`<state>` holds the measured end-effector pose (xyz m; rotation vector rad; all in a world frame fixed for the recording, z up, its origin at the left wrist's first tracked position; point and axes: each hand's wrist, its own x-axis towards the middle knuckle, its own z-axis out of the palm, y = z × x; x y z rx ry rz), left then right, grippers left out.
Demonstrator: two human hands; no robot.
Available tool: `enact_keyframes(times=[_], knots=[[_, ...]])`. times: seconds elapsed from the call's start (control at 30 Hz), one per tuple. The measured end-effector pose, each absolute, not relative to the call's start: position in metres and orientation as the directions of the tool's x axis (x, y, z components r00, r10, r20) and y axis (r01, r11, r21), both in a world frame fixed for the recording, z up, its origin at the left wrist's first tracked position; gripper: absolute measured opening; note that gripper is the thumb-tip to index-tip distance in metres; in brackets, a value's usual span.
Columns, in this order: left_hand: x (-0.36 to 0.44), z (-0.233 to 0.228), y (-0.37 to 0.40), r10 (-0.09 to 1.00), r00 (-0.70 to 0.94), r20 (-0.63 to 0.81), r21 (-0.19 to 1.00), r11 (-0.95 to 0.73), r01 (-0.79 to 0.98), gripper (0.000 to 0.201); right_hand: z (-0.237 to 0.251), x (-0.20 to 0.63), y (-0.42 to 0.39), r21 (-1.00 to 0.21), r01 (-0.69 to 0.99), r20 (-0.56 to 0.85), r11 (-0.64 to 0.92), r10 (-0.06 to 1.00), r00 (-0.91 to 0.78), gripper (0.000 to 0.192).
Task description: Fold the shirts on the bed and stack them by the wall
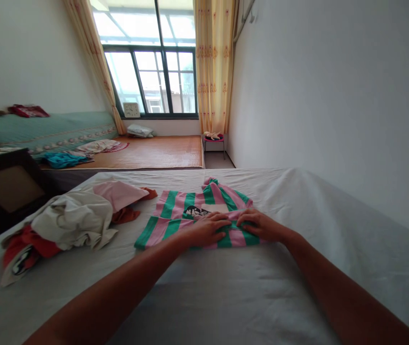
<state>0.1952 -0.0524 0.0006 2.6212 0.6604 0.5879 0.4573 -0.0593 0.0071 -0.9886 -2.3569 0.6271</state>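
On the near edge of the pink-and-green striped cotton shirt [190, 213], the left hand [206, 230] and the right hand [260, 225] lie side by side, palms down, fingers flat and spread; neither grip closes on the cloth, both simply press it. The shirt lies partly folded in the middle of the white-sheeted bed [298, 268], a dark printed patch showing near its centre. Just to its left sits a rumpled heap of cream, pink and orange-red clothes [71, 220]. Beyond the bed stand a low wooden platform with a woven mat [154, 151], a tall dark-framed window [154, 62] and yellow patterned curtains [213, 67].
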Motion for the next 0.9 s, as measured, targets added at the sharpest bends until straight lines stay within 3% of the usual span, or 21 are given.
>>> enact_keyframes(times=[0.13, 0.27, 0.4, 0.5, 0.57, 0.67, 0.77, 0.83, 0.9], knots=[[0.171, 0.003, -0.049, 0.505, 0.813, 0.289, 0.489, -0.808, 0.328, 0.032, -0.001, 0.467, -0.056, -0.624, 0.593, 0.137, 0.508, 0.819, -0.557, 0.019], [0.111, 0.007, -0.006, 0.7, 0.649, 0.298, 0.429, -0.706, 0.564, 0.029, 0.012, 0.472, -0.037, -0.626, 0.694, 0.067, 0.355, 0.911, -0.406, 0.025], [0.04, -0.001, 0.048, 0.88, 0.385, 0.278, 0.247, -0.453, 0.857, 0.039, 0.027, 0.458, 0.01, -0.524, 0.79, 0.168, 0.32, 0.947, -0.272, 0.022], [0.012, -0.014, 0.068, 0.945, 0.246, 0.216, 0.172, -0.285, 0.943, 0.047, 0.025, 0.441, 0.05, -0.429, 0.86, 0.268, 0.277, 0.948, -0.172, 0.019], [0.008, -0.024, 0.071, 0.952, 0.222, 0.212, 0.179, -0.261, 0.949, 0.048, 0.02, 0.427, 0.068, -0.421, 0.869, 0.26, 0.26, 0.952, -0.159, 0.022], [0.01, -0.037, 0.067, 0.937, 0.202, 0.284, 0.226, -0.27, 0.936, 0.043, 0.016, 0.403, 0.07, -0.428, 0.846, 0.273, 0.318, 0.938, -0.214, 0.022], [0.012, -0.042, 0.064, 0.918, 0.209, 0.338, 0.263, -0.306, 0.915, 0.039, 0.025, 0.381, 0.047, -0.426, 0.692, 0.304, 0.583, 0.812, -0.498, 0.02], [0.011, -0.042, 0.064, 0.909, 0.229, 0.348, 0.272, -0.332, 0.903, 0.037, 0.034, 0.375, 0.03, -0.509, 0.515, 0.164, 0.689, 0.665, -0.728, 0.016], [0.01, -0.041, 0.065, 0.904, 0.234, 0.357, 0.28, -0.342, 0.897, 0.036, 0.04, 0.377, 0.022, -0.631, 0.475, 0.017, 0.613, 0.623, -0.782, 0.021]])
